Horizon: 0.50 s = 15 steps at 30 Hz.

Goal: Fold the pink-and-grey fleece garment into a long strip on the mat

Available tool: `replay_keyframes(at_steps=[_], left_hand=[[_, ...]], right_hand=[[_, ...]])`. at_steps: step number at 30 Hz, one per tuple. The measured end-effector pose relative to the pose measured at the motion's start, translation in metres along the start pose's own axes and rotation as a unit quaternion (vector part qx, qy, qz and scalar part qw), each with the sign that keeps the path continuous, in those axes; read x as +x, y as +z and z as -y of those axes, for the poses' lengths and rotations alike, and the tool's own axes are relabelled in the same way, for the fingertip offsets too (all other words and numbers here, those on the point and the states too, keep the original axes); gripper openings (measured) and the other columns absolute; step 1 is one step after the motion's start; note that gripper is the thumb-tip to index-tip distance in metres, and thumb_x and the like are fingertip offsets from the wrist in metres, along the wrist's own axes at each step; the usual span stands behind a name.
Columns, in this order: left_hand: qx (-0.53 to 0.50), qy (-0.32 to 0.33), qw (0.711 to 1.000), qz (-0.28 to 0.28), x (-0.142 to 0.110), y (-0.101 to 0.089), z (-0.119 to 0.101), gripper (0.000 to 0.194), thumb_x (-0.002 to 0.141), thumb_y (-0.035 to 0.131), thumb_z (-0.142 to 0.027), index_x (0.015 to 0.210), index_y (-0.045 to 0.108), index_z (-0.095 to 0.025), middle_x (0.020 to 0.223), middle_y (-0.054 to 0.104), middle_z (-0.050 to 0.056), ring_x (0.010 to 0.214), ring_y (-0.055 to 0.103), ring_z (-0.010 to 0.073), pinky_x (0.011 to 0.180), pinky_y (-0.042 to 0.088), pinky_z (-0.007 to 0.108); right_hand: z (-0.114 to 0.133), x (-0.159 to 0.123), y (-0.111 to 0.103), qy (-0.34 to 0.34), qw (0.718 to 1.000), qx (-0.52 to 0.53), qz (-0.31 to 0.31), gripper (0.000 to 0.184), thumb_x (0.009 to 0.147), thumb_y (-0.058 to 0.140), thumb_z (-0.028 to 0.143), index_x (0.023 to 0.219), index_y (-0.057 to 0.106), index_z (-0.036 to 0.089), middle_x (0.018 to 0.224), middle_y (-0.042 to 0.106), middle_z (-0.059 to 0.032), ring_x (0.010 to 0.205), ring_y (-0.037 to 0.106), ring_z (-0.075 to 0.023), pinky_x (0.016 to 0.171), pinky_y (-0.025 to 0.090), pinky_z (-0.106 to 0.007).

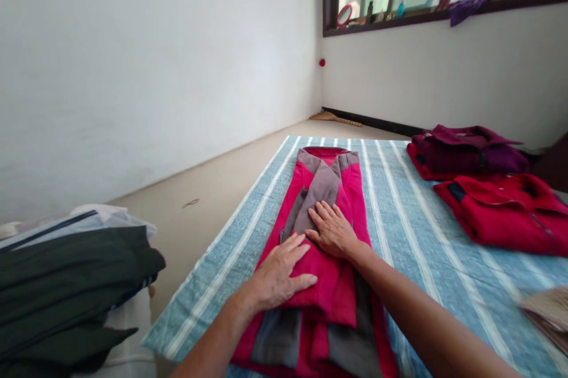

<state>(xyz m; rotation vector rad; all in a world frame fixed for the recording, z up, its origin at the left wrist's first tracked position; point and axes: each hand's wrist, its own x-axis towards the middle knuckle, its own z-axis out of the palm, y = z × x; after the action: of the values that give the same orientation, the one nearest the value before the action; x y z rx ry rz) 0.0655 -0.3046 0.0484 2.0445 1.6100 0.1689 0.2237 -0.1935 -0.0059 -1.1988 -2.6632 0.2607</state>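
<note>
A pink and grey jacket (310,189) lies lengthwise on a blue-and-white striped cloth (399,212), its sides and sleeves folded in over the middle. My left hand (284,271) rests flat on the pink part of a folded sleeve, thumb apart from the fingers. Higher up, my right hand (331,230) presses on the grey and pink fabric with its fingers spread. Neither hand grips the cloth. The collar points away from me, and the jacket's lower end reaches the bottom edge of the view.
Folded red garment (510,212) and folded purple garment (474,150) lie at right. A beige folded item (548,313) is partly cut off. Dark green clothing (66,283) is heaped at left. A broom (335,119) lies on the floor by the corner, below the window sill (399,18).
</note>
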Motion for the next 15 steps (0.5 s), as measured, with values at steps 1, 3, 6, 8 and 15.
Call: replay_keyframes(at_steps=[1, 3, 6, 8, 15], left_hand=[[0.001, -0.004, 1.0, 0.003, -0.003, -0.001, 0.001, 0.066, 0.082, 0.061, -0.044, 0.139, 0.045, -0.014, 0.153, 0.03, 0.014, 0.143, 0.024, 0.0247, 0.116, 0.021, 0.041], [-0.002, -0.007, 1.0, -0.002, -0.008, 0.0, 0.001, 0.064, 0.083, 0.06, -0.041, 0.139, 0.046, -0.012, 0.153, 0.03, 0.014, 0.142, 0.026, 0.0236, 0.116, 0.022, 0.038], [-0.026, -0.015, 0.999, -0.039, -0.015, 0.002, 0.003, 0.058, 0.085, 0.056, -0.04, 0.136, 0.05, -0.013, 0.151, 0.035, 0.012, 0.139, 0.033, 0.022, 0.115, 0.026, 0.037], [-0.041, -0.015, 0.997, -0.069, -0.021, 0.003, 0.006, 0.053, 0.086, 0.054, -0.041, 0.133, 0.053, -0.015, 0.148, 0.04, 0.011, 0.137, 0.038, 0.0218, 0.114, 0.029, 0.038], [-0.049, 0.008, 0.989, -0.14, -0.048, 0.012, 0.015, 0.042, 0.089, 0.052, -0.037, 0.125, 0.061, -0.017, 0.136, 0.056, 0.009, 0.126, 0.051, 0.0226, 0.109, 0.039, 0.037]], right_hand=[[-0.001, -0.001, 0.002, 0.001, 1.0, -0.002, 0.0, 0.064, 0.096, 0.034, 0.055, 0.144, 0.039, 0.013, 0.151, 0.032, -0.0171, 0.141, 0.022, -0.0317, 0.113, 0.017, -0.05], [-0.002, -0.001, 0.003, 0.002, 1.0, 0.0, -0.002, 0.064, 0.096, 0.036, 0.054, 0.143, 0.039, 0.013, 0.151, 0.032, -0.0174, 0.141, 0.024, -0.0321, 0.113, 0.018, -0.05], [0.0, -0.002, -0.004, 0.001, 1.0, 0.003, -0.002, 0.062, 0.096, 0.039, 0.053, 0.142, 0.04, 0.012, 0.151, 0.033, -0.0178, 0.141, 0.025, -0.0311, 0.113, 0.019, -0.049], [0.004, -0.01, -0.011, -0.008, 1.0, 0.011, -0.015, 0.059, 0.096, 0.041, 0.05, 0.14, 0.042, 0.011, 0.149, 0.035, -0.0175, 0.14, 0.026, -0.0301, 0.113, 0.02, -0.048], [0.031, -0.082, -0.021, -0.15, 0.982, 0.11, -0.04, 0.051, 0.098, 0.038, 0.049, 0.137, 0.047, 0.017, 0.146, 0.043, -0.0119, 0.138, 0.032, -0.0246, 0.114, 0.022, -0.049]])
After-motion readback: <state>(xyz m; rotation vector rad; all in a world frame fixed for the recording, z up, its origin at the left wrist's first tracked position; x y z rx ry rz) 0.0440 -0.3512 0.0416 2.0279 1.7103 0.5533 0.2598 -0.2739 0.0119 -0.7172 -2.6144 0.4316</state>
